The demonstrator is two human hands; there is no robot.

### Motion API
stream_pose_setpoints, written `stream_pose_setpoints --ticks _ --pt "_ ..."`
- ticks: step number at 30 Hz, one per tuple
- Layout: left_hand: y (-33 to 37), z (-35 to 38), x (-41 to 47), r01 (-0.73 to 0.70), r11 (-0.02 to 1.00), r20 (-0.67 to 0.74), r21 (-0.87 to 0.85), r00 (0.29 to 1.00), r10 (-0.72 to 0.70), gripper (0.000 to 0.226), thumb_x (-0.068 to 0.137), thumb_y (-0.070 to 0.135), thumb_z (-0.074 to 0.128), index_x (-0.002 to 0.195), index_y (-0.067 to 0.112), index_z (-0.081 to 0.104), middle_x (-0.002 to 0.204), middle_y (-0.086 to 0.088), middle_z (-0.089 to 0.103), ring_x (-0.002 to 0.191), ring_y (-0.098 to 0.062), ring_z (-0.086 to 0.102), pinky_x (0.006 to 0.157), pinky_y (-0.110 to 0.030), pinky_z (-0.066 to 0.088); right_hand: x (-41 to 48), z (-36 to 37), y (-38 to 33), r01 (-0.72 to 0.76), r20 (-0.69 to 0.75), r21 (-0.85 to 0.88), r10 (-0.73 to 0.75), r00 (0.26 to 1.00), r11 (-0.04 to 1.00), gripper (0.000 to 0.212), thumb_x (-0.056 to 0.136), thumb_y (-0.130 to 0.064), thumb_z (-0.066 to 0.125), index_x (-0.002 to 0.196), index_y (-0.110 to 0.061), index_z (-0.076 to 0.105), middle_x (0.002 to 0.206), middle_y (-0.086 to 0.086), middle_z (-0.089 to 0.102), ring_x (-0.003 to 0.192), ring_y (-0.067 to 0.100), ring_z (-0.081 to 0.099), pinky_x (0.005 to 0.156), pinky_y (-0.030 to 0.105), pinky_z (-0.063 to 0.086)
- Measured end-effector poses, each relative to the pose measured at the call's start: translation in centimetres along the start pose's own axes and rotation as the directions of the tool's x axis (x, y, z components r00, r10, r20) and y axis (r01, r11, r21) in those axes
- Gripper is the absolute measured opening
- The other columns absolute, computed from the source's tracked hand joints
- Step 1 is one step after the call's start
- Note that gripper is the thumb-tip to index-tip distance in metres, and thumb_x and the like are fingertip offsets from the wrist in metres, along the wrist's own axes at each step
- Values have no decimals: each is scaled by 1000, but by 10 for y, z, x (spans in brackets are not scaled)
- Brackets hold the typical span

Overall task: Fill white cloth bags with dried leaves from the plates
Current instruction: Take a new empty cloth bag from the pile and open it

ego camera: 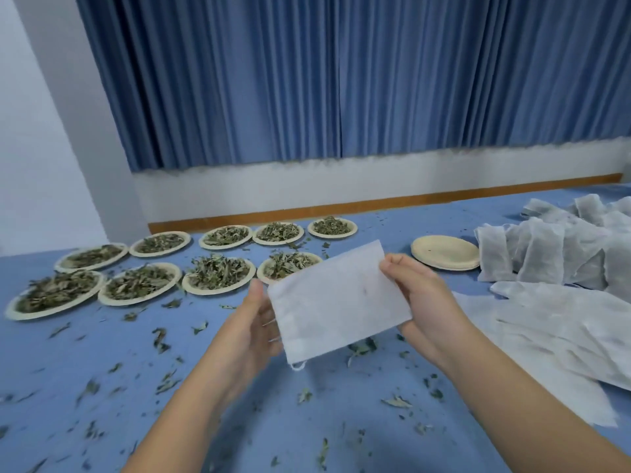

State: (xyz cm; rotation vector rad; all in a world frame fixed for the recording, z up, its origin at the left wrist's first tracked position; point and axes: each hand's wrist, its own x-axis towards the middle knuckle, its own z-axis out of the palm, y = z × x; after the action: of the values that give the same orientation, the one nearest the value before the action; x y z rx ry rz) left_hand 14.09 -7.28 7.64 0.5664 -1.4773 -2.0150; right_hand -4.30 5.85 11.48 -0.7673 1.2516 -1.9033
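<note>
I hold a flat white cloth bag [336, 302] up over the blue table. My left hand [252, 327] grips its left edge, fingers behind the cloth. My right hand [421, 302] pinches its upper right corner, thumb on the front. A loop of drawstring hangs from the bag's lower left corner. Several plates of dried leaves [218, 275] stand in two rows beyond the bag, to the left. The nearest plate [290, 262] is partly hidden behind the bag.
A stack of bare plates [445, 251] sits at the right. Filled white bags [553, 254] are heaped at the far right, flat cloth bags [560, 331] lie in front of them. Loose leaf bits litter the blue tablecloth [102, 370]. Blue curtains hang behind.
</note>
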Motion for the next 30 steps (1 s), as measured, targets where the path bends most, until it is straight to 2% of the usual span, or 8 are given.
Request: stream_pose_setpoints --ticks 3,7,11,15,19,23,26,30 --pt "-6 -28 -8 104 993 2 -47 995 -104 63 81 58 49 120 12 68 118 -16 68 100 -33 68 75 -42 59 17 16 36 -95 -100 0 95 990 995 17 97 -16 50 86 -10 61 82 8 68 73 21 64 62 33 47" --pt "-22 -50 -12 226 972 -52 59 973 -223 35 85 24 64 112 2 68 109 -19 71 89 -37 71 72 -40 60 38 34 79 -191 -193 -79 173 966 978 13 96 -15 51 90 -8 60 88 12 67 79 25 62 67 34 46" --pt "-29 -58 -6 227 953 -279 203 946 -166 18 97 13 55 97 1 69 71 -9 71 55 -22 65 49 -28 53 68 37 99 -268 -177 -350 218 960 898 16 95 -21 54 90 -8 62 82 10 68 68 21 64 57 29 45" --pt "-25 -67 0 239 912 -428 332 900 -80 37 98 24 53 67 6 61 47 -4 51 37 -16 45 38 -20 36 123 33 100 -352 -261 -330 273 926 876 10 97 -10 50 98 0 53 79 15 58 56 22 55 46 29 46" --pt "-23 -75 4 221 903 -498 368 867 -9 46 97 36 53 68 0 61 51 -4 53 45 -18 46 49 -24 37 176 28 104 -417 -328 -361 306 894 834 24 96 -5 50 118 3 44 86 22 53 54 26 50 35 22 46" --pt "-24 -75 6 171 892 -502 418 862 70 52 94 44 54 80 -5 62 67 -7 55 62 -15 48 66 -31 35 211 35 116 -435 -381 -395 286 879 809 6 92 -3 53 92 3 52 68 15 49 45 22 47 35 21 46" --pt "-26 -76 6 165 870 -492 465 865 99 51 93 42 55 71 -4 57 61 -5 51 57 -15 46 62 -27 35 227 42 128 -453 -432 -443 258 864 774 13 90 -9 58 79 -2 53 50 10 52 34 19 50 43 27 50" --pt "-28 -73 8 157 910 -454 384 890 38 26 96 22 54 83 11 73 72 1 73 62 -8 66 54 -13 47 237 46 137 -447 -467 -492 207 859 747 10 88 -6 58 82 0 54 44 8 53 34 23 52 55 35 56"
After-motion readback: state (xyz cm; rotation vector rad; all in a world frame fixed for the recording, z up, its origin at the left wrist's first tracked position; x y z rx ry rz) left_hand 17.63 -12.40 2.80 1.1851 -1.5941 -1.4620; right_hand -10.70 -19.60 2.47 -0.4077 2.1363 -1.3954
